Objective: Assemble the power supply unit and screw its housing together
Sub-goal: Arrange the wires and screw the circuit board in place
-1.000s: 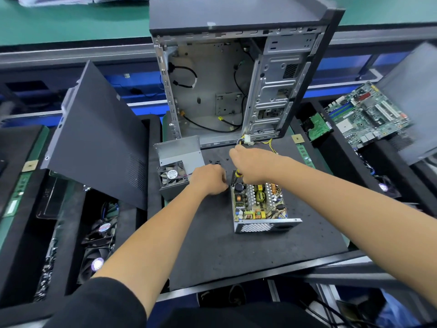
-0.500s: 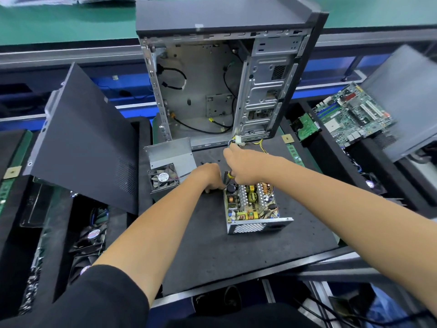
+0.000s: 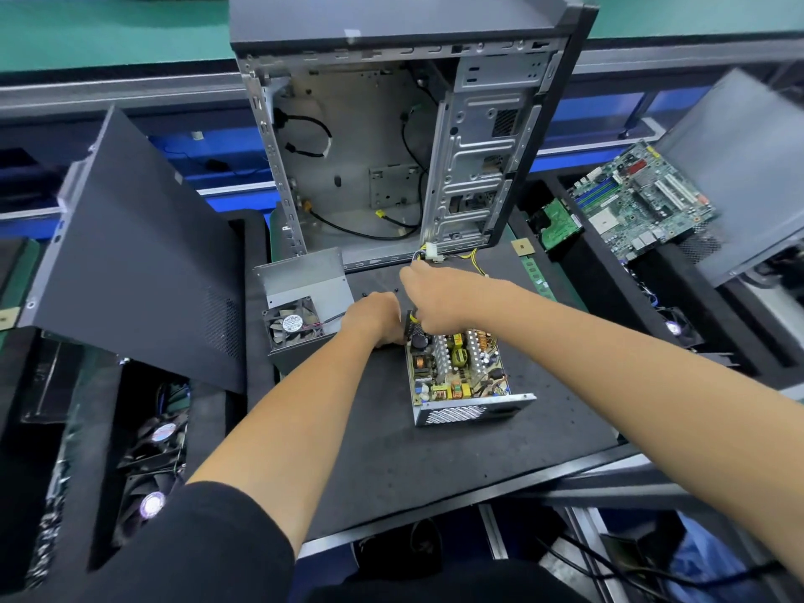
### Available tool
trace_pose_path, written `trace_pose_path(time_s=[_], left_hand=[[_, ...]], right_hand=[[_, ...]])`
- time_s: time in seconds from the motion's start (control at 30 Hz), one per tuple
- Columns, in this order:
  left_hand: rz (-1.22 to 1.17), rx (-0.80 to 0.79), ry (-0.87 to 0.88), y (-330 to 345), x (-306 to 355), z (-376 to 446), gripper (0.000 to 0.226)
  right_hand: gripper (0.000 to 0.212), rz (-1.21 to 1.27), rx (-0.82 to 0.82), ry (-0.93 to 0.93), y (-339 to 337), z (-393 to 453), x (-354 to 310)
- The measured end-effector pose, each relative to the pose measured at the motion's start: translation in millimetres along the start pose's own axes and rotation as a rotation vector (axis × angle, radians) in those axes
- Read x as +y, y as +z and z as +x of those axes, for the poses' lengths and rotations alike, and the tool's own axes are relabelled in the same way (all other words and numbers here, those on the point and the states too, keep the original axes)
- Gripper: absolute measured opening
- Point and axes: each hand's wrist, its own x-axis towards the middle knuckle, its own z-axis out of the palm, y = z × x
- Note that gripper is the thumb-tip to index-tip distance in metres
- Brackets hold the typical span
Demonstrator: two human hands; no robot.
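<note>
The open power supply base, a metal tray with its circuit board exposed and a perforated wall facing the viewer, lies flat on the black foam mat. All positions below are given relative to this base. The left hand sits at its far-left corner with fingers curled downward against the edge; whether it grips the wall or only presses on it cannot be determined, because the fingertips are hidden. The right hand is over the far end, fingers bent and closed around the yellow and black cable bundle, which runs away from the base toward a white connector. To the left of the base, touching the mat, stands the cover half of the housing, with its fan facing up and a thin wire leading toward the left hand. Several small dark screws lie on the mat beyond the base. Behind the base stands an open computer case. A dark side panel leans far to the left, and a motherboard rests far to the right.
</note>
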Motion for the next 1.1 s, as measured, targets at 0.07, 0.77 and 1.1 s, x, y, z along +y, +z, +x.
trace_pose_path(time_s=[0.07,0.77,1.1], left_hand=[[-0.018,-0.014,-0.009,0,-1,-1,0.033],[0.003,-0.033,-0.030,-2,0,0,0.035],[0.010,-0.044,-0.037,0,0,5,0.028]], right_hand=[[0.016,-0.040,0.020,-0.042,-3,-1,-3],[0.023,-0.135,0.168,0.047,7,0,-6],[0.022,-0.083,0.037,-0.044,-2,-7,-4]])
